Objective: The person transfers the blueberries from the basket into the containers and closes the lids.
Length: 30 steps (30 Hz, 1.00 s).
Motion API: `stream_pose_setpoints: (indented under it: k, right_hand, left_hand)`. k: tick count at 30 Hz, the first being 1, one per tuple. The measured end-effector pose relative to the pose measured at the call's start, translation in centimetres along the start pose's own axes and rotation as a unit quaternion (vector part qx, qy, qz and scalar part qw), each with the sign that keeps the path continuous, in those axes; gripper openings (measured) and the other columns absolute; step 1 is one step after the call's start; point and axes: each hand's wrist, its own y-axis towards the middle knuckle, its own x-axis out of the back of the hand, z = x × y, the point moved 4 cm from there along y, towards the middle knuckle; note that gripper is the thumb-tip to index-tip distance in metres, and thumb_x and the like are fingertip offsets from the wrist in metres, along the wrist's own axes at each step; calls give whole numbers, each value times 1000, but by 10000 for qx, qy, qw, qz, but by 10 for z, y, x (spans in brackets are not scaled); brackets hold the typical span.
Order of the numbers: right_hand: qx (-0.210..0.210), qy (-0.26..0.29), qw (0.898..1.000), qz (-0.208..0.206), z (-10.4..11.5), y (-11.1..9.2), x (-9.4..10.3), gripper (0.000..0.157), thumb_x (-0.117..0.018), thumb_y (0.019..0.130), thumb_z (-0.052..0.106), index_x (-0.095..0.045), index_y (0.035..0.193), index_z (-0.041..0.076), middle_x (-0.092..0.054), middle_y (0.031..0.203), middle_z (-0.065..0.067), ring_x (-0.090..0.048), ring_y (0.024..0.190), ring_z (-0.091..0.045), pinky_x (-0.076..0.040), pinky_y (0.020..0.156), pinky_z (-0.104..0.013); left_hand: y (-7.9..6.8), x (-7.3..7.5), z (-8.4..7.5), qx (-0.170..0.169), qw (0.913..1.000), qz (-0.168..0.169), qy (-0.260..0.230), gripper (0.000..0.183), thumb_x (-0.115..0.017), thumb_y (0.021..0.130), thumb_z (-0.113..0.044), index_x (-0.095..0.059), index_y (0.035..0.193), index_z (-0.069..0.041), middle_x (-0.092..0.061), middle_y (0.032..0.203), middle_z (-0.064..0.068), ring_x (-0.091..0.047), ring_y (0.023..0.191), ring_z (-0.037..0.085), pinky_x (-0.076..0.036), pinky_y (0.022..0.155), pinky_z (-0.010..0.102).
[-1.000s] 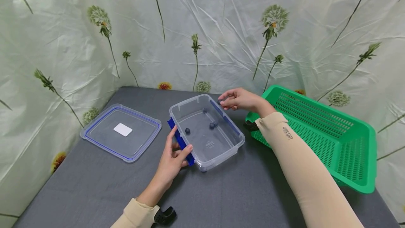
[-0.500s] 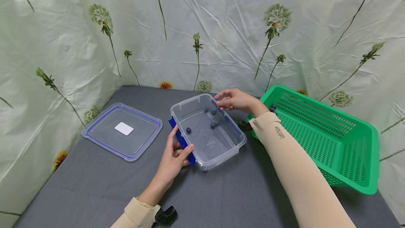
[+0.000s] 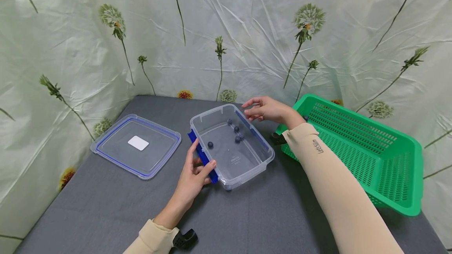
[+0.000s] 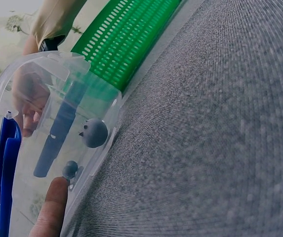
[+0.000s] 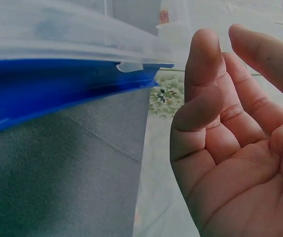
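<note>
In the head view a clear plastic container [image 3: 247,171] with blue side latches stands on the table, tilted a little. My left hand [image 3: 190,173] grips its left side, thumb at the near corner and fingers along the blue latch [image 3: 203,156]. Several blueberries lie inside, among them one on the left [image 3: 210,144] and one near the right wall [image 3: 237,139]. Just beyond the container's right rim hovers my right hand [image 3: 266,109]. Its fingers are loosely bent and hold nothing, as the right wrist view confirms with the bare palm [image 5: 250,163].
A green perforated basket [image 3: 395,148] stands at the right, partly behind the right forearm; a dark berry [image 3: 305,118] shows at its left end. The container's lid [image 3: 116,144], with a white label, lies flat on the left. A floral curtain [image 3: 254,42] rises behind the grey-covered table [image 3: 261,218].
My right hand has let a blueberry go into the container, where it has rolled slightly nearer the others. That hand moved left, then back right a little. The left hand keeps its grip.
</note>
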Motion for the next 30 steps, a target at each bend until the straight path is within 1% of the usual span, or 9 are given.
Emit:
stream_pose_setpoints:
  k: [5,10,15,20,23,27,30]
  right_hand:
    - [-40,35,9999,-115,1,-4,6,45,-64,110,22,-56,149,3,-74,111,-6,-71,104,-22,-50,74,-25]
    - [-66,133,9997,-209,1,-10,11,41,-64,109,22,-59,146,4,-75,112,-10,-71,102,-21,-50,73,-24]
    - [-66,115,9996,-243,1,-17,18,40,-63,110,21,-59,146,5,-75,107,-3,-70,96,-15,-48,72,-23]
    - [-117,48,9995,-303,-2,-25,28,41,-63,110,23,-57,147,5,-74,109,-1,-69,98,-14,-49,75,-25]
    - [-165,79,9991,-380,-5,-30,35,41,-62,111,22,-57,147,5,-74,108,0,-69,98,-14,-48,77,-25]
    - [-148,82,9988,-456,-8,-36,43,41,-62,111,21,-57,147,4,-74,105,3,-70,96,-12,-48,76,-24]
    - [-120,75,9986,-512,-12,-42,49,41,-61,112,21,-56,148,4,-75,106,3,-70,96,-10,-48,75,-24]
  left_hand:
    - [1,-1,0,-7,10000,9,-5,87,-72,106,-26,-16,168,-51,-51,140,19,-72,111,22,-66,84,40]
    - [1,-1,0,2,10000,3,-23,87,-71,106,-25,-17,168,-50,-51,140,19,-72,111,23,-66,85,42]
    - [0,-2,1,-6,10000,-35,4,87,-71,106,-26,-16,168,-50,-52,139,19,-72,111,22,-66,84,39]
    - [1,-2,3,-71,9999,-106,53,86,-71,106,-27,-17,168,-51,-53,139,19,-71,112,23,-64,80,34]
    - [1,-2,3,-116,9998,-129,56,86,-72,106,-27,-17,168,-51,-53,139,19,-71,111,23,-63,78,33]
    - [1,-3,2,-139,9998,-144,77,88,-73,105,-26,-17,169,-50,-53,139,20,-71,111,23,-64,77,33]
    - [1,-4,1,-128,9998,-145,77,89,-74,104,-26,-17,169,-48,-52,139,20,-72,112,24,-65,78,33]
